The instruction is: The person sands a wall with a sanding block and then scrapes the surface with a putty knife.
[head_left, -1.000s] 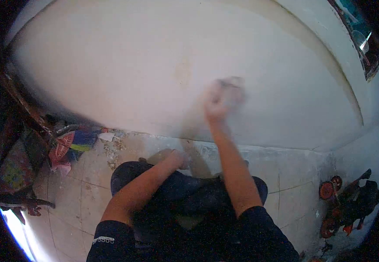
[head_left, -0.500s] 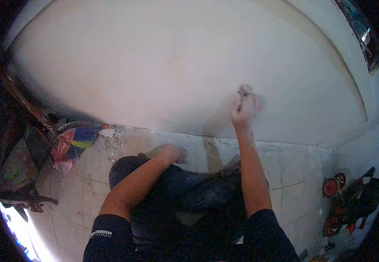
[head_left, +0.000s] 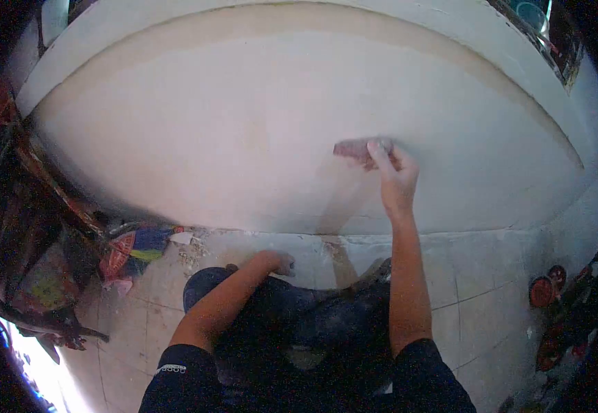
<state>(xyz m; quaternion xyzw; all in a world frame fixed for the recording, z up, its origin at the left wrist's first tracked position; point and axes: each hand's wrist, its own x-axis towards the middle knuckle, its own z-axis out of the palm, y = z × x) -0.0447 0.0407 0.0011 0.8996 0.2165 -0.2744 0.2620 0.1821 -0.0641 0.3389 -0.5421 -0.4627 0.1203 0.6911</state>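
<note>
My right hand (head_left: 397,172) is raised against the pale wall (head_left: 209,124). Between its thumb and fingers is a flat, reddish-brown piece of sandpaper (head_left: 353,149), dusted with white and pointing left. The sandpaper lies close along the wall surface, and its right end is hidden by my fingers. My left hand (head_left: 280,263) hangs just past my left knee, with the forearm resting on the leg. Its fingers are curled in, and I see nothing in them.
A tiled floor (head_left: 127,330) runs below the wall. At the left lie a crumpled colourful bag (head_left: 130,251) and dark clutter (head_left: 44,268). A red-wheeled object (head_left: 541,292) stands at the right. A raised border (head_left: 464,55) curves around the wall panel.
My right hand, blurred before, has moved slightly right, and the sandpaper now shows clearly, pointing left. My view has tilted up a little. The left hand stays by the knee.
</note>
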